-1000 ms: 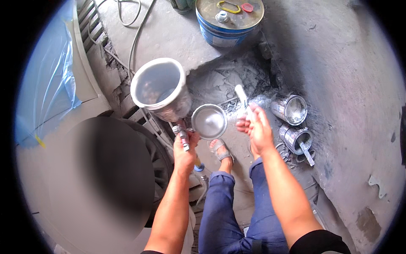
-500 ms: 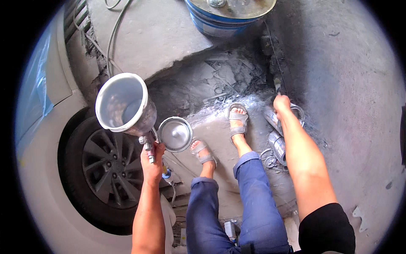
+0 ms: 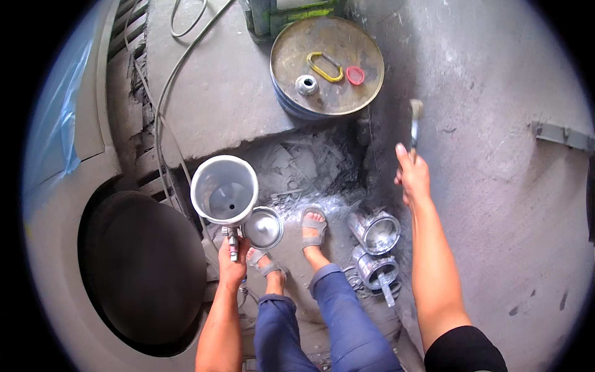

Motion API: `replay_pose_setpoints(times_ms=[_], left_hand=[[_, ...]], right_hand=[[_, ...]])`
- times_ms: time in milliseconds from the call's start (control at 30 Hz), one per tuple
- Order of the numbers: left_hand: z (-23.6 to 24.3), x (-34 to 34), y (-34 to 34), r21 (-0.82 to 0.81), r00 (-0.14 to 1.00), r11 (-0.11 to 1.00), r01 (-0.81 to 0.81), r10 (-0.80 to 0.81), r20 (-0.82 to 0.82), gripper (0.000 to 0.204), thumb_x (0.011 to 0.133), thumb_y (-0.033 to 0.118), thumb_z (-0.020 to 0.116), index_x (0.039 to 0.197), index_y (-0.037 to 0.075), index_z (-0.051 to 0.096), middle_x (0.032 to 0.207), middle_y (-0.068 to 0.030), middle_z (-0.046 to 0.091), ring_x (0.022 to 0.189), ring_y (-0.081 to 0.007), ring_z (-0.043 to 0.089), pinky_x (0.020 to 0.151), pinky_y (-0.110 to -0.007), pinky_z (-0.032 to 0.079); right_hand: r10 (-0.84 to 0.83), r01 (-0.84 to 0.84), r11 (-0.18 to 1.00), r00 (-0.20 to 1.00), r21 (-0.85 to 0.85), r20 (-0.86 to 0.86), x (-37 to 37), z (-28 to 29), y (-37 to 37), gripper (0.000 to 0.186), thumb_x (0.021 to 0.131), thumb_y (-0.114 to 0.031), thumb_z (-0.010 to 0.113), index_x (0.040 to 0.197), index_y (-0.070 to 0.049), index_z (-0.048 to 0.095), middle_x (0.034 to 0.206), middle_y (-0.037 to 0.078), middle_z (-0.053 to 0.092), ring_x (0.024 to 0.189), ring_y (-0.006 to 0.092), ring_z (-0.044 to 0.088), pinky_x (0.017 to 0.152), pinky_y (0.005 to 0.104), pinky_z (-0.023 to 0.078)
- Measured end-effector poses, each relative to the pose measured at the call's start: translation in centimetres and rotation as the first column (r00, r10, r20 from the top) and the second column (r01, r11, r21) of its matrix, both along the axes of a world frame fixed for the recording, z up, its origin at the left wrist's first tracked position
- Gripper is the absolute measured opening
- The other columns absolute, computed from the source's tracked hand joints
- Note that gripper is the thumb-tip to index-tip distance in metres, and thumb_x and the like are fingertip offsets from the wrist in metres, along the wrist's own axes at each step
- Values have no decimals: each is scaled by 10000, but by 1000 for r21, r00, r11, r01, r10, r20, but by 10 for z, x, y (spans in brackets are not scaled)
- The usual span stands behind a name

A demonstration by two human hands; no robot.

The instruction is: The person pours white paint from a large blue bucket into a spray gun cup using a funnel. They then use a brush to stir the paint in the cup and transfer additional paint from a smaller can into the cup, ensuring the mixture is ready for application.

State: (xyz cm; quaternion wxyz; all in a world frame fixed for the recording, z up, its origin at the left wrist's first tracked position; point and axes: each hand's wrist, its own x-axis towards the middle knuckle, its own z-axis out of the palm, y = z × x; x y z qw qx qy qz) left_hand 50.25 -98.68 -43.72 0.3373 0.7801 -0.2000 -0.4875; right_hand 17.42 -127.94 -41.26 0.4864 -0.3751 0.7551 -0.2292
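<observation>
My left hand [image 3: 233,263] is closed round a spray gun [image 3: 233,239] with a large pale cup [image 3: 224,186] on top. The cup has no lid on, and a small dark hole shows at its bottom. A round metal-coloured lid [image 3: 264,228] sits right against the fingers of that hand; how it is held is hidden. Off to the right, my right hand [image 3: 414,177] grips a paint brush [image 3: 414,127] by its handle, bristles pointing up and away from me. Nothing touches the bristles.
Two silvery cans [image 3: 379,237] stand on the floor near my right foot, a flat stick [image 3: 385,288] leaning from one. Ahead stands a metal drum [image 3: 347,56] beside a rough, debris-filled pit [image 3: 297,162]. A car's wheel well [image 3: 145,266] and hose [image 3: 162,118] lie left.
My right hand has lifted the brush away from beside the cans, and its bristles now show clear. The view has shifted, bringing the drum top in. The cup now tilts more toward me.
</observation>
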Motion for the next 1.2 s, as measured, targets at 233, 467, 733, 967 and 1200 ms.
replay_pose_setpoints(times_ms=[233, 467, 733, 967, 1200], left_hand=[[-1, -3, 1, 28, 1000, 1000, -8, 8, -2, 104, 871, 78, 652, 920, 24, 579, 749, -6, 577, 690, -85, 507, 633, -276, 448], [-7, -3, 12, -9, 998, 998, -57, 57, 1, 182, 862, 93, 666, 1015, 16, 603, 792, -30, 620, 718, -102, 526, 680, -287, 472], [-15, -1, 27, -95, 996, 994, -53, 59, 64, 187, 827, 80, 699, 980, 23, 609, 825, -106, 644, 720, -208, 595, 688, -327, 479], [-32, 1, 37, -50, 995, 999, -3, 8, 95, 216, 798, 66, 699, 992, 43, 608, 817, -117, 627, 721, -250, 603, 696, -344, 484], [-56, 4, 56, 81, 998, 997, -10, 4, 66, 251, 817, 132, 678, 1032, 34, 593, 849, -161, 630, 759, -317, 612, 719, -372, 488]], right_hand=[[401, -573, 807, 710, -144, -579, 118, -17, -129, 495, 929, -437, 510, 1239, -53, 545, 1220, 298, 500, 1135, 433, 524, 980, 465, 416], [391, -753, 657, 363, -19, -846, 143, -72, -151, 453, 905, -361, 547, 1260, -82, 507, 1260, 289, 460, 1188, 502, 453, 995, 534, 391], [582, -626, 779, 742, -36, -333, 148, -35, -177, 298, 815, -177, 507, 1025, -29, 657, 829, 108, 638, 743, 210, 597, 622, 328, 452], [655, -644, 754, 724, 126, -217, 172, -25, -169, 282, 796, -151, 553, 1025, -31, 668, 890, 72, 650, 807, 170, 580, 729, 322, 453], [832, -820, 524, 436, 229, -344, 186, -18, -174, 238, 876, -232, 564, 969, -26, 639, 825, 72, 634, 769, 181, 561, 704, 348, 444]])
